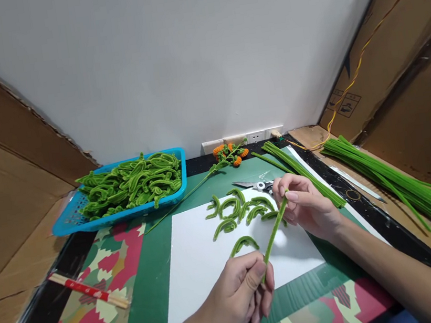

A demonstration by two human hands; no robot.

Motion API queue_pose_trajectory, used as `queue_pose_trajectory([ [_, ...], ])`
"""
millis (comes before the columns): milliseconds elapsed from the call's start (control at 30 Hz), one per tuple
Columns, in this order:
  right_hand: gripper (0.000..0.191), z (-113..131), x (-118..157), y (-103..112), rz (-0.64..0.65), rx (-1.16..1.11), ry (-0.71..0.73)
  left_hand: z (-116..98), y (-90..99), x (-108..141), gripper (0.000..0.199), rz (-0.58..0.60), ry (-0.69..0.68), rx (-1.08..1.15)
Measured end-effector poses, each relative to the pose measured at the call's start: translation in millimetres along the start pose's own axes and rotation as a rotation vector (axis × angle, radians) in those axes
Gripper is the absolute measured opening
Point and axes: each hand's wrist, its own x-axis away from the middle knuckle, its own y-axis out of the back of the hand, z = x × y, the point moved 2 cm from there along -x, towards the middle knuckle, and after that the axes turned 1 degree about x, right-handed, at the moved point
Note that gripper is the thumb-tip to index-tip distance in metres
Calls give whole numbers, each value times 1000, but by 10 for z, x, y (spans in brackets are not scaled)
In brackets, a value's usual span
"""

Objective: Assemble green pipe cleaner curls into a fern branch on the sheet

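Observation:
A green pipe cleaner (275, 230) stretches at a slant between my two hands above a white sheet of paper (192, 270). Its lower end is pinched by my left hand (246, 290), thumb against fingers. My right hand (308, 199) grips the upper end between thumb and fingertips. Several short, curved green pipe cleaner pieces (229, 208) lie on the paper, one of them (244, 242) just beyond my left hand. Scissors (254, 184) with partly spread blades rest behind my right hand, which hides their handles.
A blue basket (158, 206) heaped with bent green pieces stands at the back left. An orange flower stem (219, 165) lies behind the paper. Long green pipe cleaners (393, 180) are bundled at right, near a yellow cable (352, 82). Chopsticks (89, 290) lie left. Cardboard walls flank the table.

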Motion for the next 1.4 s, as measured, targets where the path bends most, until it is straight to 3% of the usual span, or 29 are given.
queue_pose_trajectory([
  [267, 27, 19, 25, 21, 90, -31, -82, -1, -5, 10, 56, 32, 5, 25],
  [767, 22, 29, 20, 25, -120, -12, -27, -12, -25, 7, 57, 23, 8, 1],
  [1400, 22, 24, -1, 33, -71, 12, -34, 25, -25, 4, 47, 20, -25, 41],
])
